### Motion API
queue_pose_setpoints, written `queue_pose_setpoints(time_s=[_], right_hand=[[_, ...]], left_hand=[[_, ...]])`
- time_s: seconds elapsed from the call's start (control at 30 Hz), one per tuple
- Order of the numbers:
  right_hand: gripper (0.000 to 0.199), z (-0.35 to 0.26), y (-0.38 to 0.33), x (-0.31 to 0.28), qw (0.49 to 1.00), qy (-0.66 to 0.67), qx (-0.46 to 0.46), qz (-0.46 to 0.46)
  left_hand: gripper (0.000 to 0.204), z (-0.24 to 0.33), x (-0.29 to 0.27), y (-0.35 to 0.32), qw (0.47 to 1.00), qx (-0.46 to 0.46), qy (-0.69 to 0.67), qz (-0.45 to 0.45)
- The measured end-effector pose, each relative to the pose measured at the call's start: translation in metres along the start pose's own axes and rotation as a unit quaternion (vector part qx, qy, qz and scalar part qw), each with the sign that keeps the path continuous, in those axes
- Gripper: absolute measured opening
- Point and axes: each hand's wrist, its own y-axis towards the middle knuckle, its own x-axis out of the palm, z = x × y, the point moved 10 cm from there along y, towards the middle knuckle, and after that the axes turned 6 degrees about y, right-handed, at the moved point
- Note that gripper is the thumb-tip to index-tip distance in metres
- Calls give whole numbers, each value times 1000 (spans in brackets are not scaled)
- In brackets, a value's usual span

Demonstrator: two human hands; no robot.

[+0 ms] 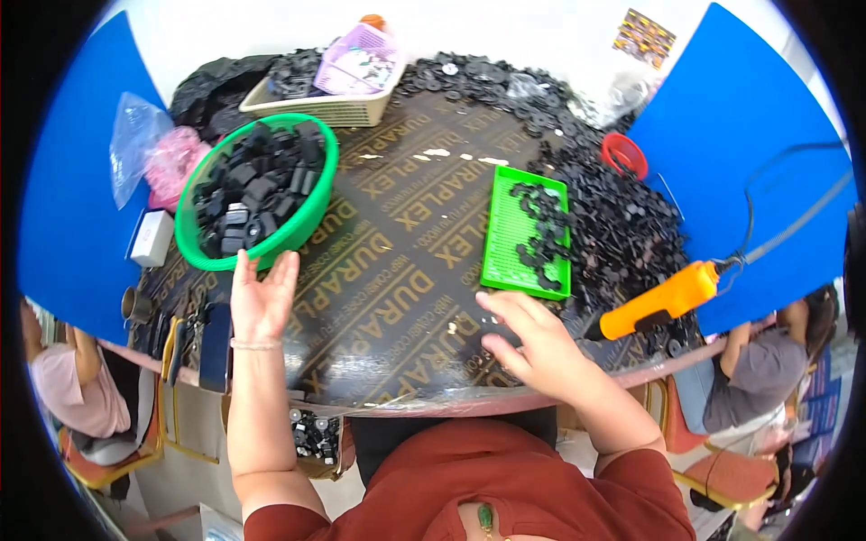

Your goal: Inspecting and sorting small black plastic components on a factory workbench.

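Green basket [308,232], full of black parts [248,185] at the table's [388,316] left, is probably hefty with flexible walls (best lifted by opposite rims); the left hand [262,302], wide and empty, nears its rim, the right hand [534,350] spreads beside the green tray [502,236]

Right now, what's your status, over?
Left hand open, beside round green plastic basket of black parts. Right hand open, near rectangular green plastic tray. Orange corded tool farther right.
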Motion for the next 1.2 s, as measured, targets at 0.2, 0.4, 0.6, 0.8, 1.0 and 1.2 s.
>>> queue_pose_setpoints(time_s=[0.2, 0.4, 0.6, 0.8, 1.0, 1.2], right_hand=[[34, 97, -21, 3, 918, -374, 125, 44], [13, 120, -7, -6, 915, -387, 109, 48], [9, 145, 1, -27, 934, -339, 101, 42], [50, 122, 43, -81, 955, -256, 42, 144], [125, 211, 91, -55, 916, -319, 202, -134], [48, 216, 85, -64, 933, -315, 131, -114]], left_hand=[[28, -21, -2, 6, 999, 13, -38, 30], [30, -43, 10, -3, 1000, 14, -15, 14], [34, -36, 13, 2, 998, 51, -21, 0], [50, -157, 72, -45, 980, -26, 169, -97], [50, -281, 161, -98, 398, 269, 812, -331], [30, -287, 161, -84, 406, 328, 794, -313]])
